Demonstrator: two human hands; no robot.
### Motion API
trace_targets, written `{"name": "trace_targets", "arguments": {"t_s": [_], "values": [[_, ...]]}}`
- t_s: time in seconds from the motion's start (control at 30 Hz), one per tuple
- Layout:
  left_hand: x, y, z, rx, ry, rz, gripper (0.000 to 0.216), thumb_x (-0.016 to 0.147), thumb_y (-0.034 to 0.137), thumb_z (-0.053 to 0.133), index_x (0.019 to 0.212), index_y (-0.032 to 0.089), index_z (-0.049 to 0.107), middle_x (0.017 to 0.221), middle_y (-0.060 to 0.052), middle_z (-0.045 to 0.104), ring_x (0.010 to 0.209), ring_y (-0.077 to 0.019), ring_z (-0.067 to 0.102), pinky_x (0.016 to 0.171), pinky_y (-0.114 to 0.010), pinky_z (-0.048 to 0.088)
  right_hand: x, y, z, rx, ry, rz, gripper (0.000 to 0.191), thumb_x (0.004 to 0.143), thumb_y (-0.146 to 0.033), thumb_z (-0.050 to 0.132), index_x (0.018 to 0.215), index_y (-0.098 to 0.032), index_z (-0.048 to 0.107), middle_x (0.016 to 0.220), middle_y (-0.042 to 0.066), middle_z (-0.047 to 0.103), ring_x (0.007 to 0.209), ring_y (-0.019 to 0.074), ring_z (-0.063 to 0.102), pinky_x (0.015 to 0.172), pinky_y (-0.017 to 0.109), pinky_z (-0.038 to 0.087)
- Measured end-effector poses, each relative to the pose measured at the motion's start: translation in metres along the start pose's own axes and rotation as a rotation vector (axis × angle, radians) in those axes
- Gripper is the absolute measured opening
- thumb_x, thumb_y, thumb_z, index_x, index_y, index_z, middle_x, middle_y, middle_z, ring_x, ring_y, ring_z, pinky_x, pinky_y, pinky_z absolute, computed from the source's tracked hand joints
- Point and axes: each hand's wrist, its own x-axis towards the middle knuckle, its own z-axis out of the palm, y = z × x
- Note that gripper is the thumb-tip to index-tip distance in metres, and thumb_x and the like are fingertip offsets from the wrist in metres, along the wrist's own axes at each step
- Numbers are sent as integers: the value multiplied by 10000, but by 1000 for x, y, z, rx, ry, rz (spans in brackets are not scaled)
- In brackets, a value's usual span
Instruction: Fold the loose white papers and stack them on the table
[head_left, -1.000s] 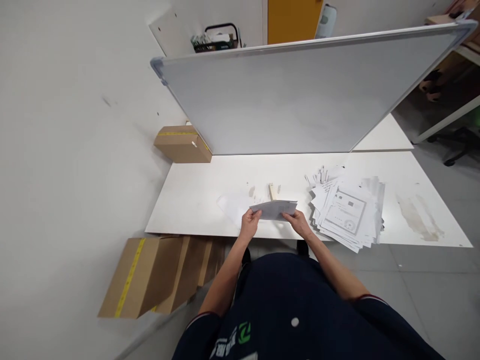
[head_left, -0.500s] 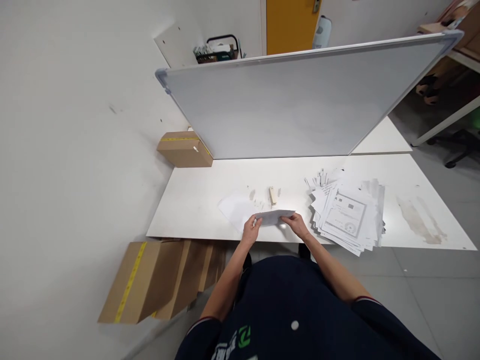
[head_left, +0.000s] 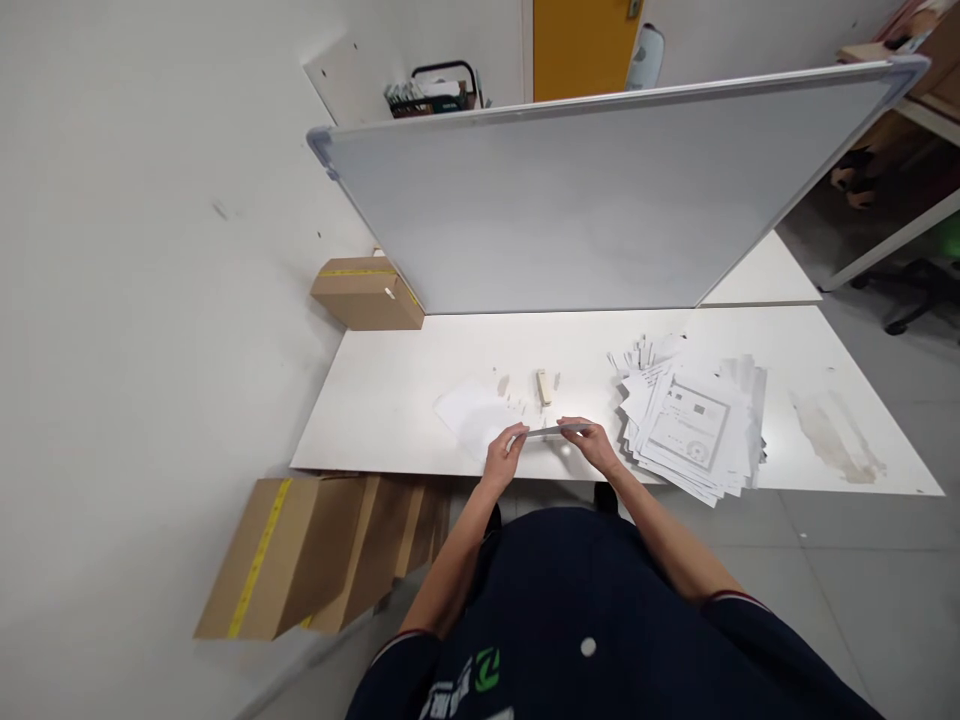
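Observation:
I hold a thin sheaf of paper [head_left: 551, 431] between both hands just above the near edge of the white table [head_left: 390, 400]. It shows almost edge-on as a flat grey strip. My left hand [head_left: 502, 455] pinches its left end and my right hand [head_left: 592, 445] pinches its right end. Under and left of my hands lies a loose white sheet [head_left: 469, 412]. A small beige stapler [head_left: 544, 387] sits just beyond the sheaf.
A messy pile of printed documents [head_left: 694, 425] lies at the right. A large whiteboard [head_left: 592, 200] leans upright across the table's back. One cardboard box [head_left: 364, 292] sits at the far left corner, and several boxes [head_left: 300, 555] stand on the floor at the left.
The sheaf has tipped from a raised, face-on position down to nearly flat, so only its edge shows. Both hands have stayed on its ends and sunk a little toward the table.

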Motion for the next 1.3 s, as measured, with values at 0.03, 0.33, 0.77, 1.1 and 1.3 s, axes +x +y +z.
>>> {"name": "trace_targets", "arguments": {"t_s": [0.03, 0.33, 0.77, 1.1, 1.3], "values": [[0, 0, -1, 5, 4, -5, 252, 787, 365, 470, 945, 225, 608, 1055, -46, 592, 1065, -182, 492, 950, -341, 327, 0, 0, -1, -12, -1, 2, 296, 714, -379, 550, 923, -187, 635, 1018, 73, 616, 957, 200, 546, 822, 330, 408], [3, -9, 1, 51, 15, -47, 249, 769, 397, 480, 787, 183, 606, 802, -28, 604, 836, -168, 545, 797, -288, 398, 0, 11, -3, -77, -25, 50, 299, 705, -403, 532, 869, -181, 648, 956, 63, 646, 911, 216, 574, 807, 347, 427], [2, -33, -3, -41, 186, -177, 742, 619, 347, 664, 1259, 242, 303, 1238, -114, 408, 1041, -204, 476, 879, -374, 377, 1, -98, -22, -1151, -289, -148, 217, 804, -182, 406, 893, -179, 603, 862, 82, 614, 810, 197, 553, 686, 277, 360], [-8, -63, 9, 192, -23, 46, 213, 752, 285, 509, 924, 249, 629, 994, -46, 615, 998, -210, 510, 929, -438, 354, -3, -71, 8, -1444, -429, -38, 220, 798, -67, 378, 901, -164, 546, 885, 111, 576, 819, 210, 536, 621, 288, 338], [-5, -69, 9, 204, -38, 56, 229, 755, 271, 498, 944, 250, 627, 992, -48, 619, 990, -212, 512, 921, -431, 358, -3, -69, 7, -1434, -410, -59, 194, 796, -57, 398, 896, -161, 526, 872, 106, 579, 829, 214, 535, 635, 288, 330]]}}
